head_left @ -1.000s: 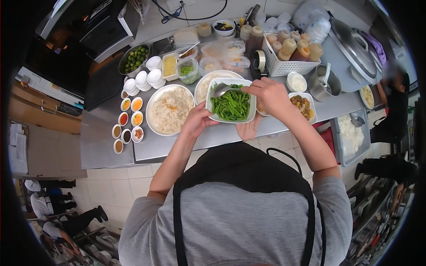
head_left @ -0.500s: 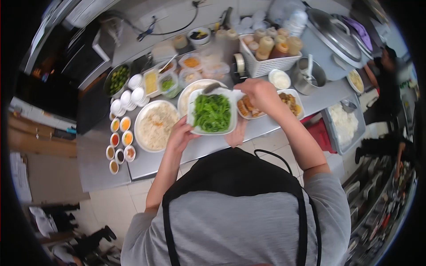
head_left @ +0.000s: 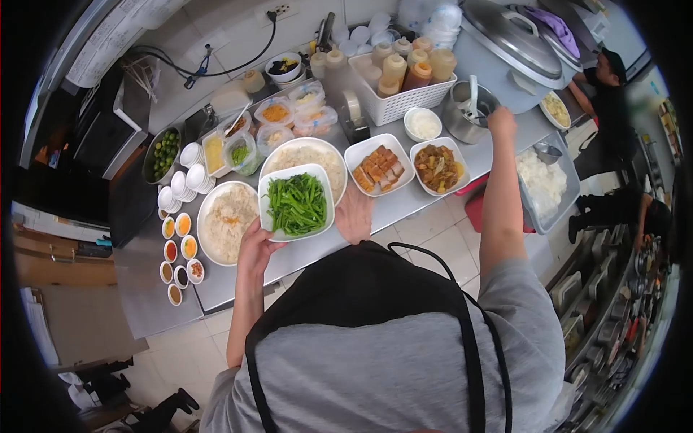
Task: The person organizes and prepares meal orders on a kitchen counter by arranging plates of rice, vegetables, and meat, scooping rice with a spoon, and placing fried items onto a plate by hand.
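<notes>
My left hand [head_left: 254,251] grips the lower left edge of a square white bowl of green vegetables [head_left: 296,205], held over the counter's front edge. To its left is a round plate of rice [head_left: 229,224], and a second rice plate [head_left: 312,166] lies partly behind the bowl. My right hand [head_left: 501,123] is closed at the right rim of a steel pot [head_left: 468,112] with a pale-handled utensil in it; what the fingers hold is too small to make out. Sliced meat [head_left: 378,170] and a stew [head_left: 437,167] sit in white bowls between my hands.
Small sauce cups [head_left: 170,251] stand at the left. A white basket [head_left: 382,105] holds squeeze bottles. A large lidded pot [head_left: 505,50] is at the back right, a tub of white food [head_left: 541,180] at the right edge. A co-worker [head_left: 610,94] stands beyond.
My right hand has left the bowl of greens and moved right to the steel pot. The spoon over the greens is gone from there. The view has shifted to the right.
</notes>
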The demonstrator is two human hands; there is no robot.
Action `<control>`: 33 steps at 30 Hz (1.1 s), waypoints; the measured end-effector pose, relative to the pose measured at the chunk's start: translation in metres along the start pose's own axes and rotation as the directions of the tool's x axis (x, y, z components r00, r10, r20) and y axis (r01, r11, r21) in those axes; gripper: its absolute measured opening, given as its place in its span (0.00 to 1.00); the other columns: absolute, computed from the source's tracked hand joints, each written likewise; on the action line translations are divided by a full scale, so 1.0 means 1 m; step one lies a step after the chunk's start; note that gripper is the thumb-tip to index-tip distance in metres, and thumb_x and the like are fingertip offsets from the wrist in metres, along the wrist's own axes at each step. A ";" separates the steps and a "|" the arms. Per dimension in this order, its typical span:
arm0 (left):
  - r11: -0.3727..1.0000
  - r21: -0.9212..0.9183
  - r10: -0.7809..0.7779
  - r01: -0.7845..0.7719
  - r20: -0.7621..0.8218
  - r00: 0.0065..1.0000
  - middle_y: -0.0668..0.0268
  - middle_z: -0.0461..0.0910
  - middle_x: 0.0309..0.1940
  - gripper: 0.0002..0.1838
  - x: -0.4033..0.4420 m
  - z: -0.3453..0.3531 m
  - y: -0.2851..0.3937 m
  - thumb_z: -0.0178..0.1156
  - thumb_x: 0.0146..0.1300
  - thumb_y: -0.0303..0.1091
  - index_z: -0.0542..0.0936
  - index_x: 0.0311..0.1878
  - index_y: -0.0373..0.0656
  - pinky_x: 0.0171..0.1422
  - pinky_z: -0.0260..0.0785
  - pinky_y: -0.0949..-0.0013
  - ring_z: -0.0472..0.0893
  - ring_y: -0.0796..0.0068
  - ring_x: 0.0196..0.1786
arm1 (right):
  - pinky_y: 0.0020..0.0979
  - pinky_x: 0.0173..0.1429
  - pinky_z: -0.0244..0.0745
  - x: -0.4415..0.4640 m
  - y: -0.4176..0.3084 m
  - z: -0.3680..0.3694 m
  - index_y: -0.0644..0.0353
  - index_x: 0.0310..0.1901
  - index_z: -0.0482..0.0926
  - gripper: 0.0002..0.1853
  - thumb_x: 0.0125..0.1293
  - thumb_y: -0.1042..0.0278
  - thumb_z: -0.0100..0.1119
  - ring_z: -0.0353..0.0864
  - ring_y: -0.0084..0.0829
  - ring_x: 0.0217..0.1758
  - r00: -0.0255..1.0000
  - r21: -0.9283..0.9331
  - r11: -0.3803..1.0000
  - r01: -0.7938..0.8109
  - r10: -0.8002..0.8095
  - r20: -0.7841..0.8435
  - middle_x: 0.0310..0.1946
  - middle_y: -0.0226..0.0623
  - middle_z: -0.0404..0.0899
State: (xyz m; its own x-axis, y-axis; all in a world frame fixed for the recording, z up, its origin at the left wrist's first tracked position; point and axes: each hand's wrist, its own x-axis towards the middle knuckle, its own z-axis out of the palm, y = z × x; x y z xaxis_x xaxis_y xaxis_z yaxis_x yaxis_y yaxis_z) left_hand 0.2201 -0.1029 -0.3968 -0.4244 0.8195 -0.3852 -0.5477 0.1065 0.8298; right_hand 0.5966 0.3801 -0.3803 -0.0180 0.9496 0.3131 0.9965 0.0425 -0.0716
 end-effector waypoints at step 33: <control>1.000 -0.013 0.012 -0.013 -0.036 0.999 0.49 0.72 0.47 0.27 -0.011 0.002 0.006 0.43 0.48 0.21 0.61 0.55 0.26 0.43 0.77 0.60 0.78 0.59 0.44 | 0.38 0.32 0.75 -0.306 -0.156 0.014 0.63 0.32 0.74 0.07 0.54 0.69 0.52 0.78 0.46 0.26 0.648 0.626 0.528 0.574 -0.760 0.048 0.30 0.43 0.77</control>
State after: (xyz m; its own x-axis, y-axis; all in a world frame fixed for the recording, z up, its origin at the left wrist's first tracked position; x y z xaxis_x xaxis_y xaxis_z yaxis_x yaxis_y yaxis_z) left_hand 0.2232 -0.1098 -0.3870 -0.4568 0.7998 -0.3894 -0.5514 0.0889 0.8295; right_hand 0.4452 0.0874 -0.4781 -0.7734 0.5975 0.2115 0.4654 0.7618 -0.4506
